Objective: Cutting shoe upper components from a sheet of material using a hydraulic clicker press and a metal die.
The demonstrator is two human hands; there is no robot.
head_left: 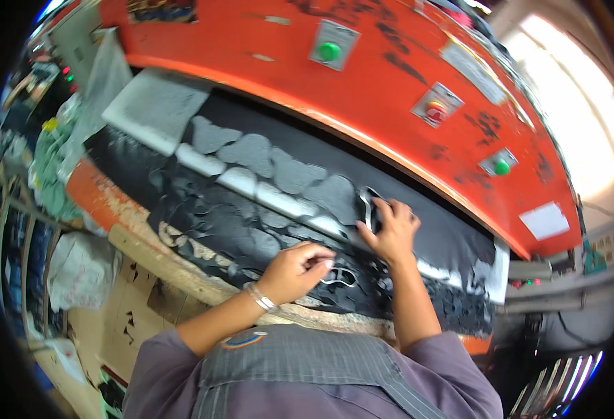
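Observation:
My right hand (393, 234) rests on a black sheet (272, 119), with thumb and fingers spread round a thin curved metal cutting die (367, 207) standing on it. Left of this die runs a row of rounded cut-out shapes (247, 155) showing grey. My left hand (294, 272), with a bangle at the wrist, is closed with thumb and fingers together over black scraps near the front edge. Beside its fingertips lies a second curved metal die (340, 278); whether the fingers grip it or a small scrap is hard to make out.
An orange machine beam (265, 56) with green and red buttons spans the far side. Heaped black offcuts (202, 209) cover the bed's near part, above a worn pale front edge (160, 255). White and green plastic bags (80, 269) hang at the left.

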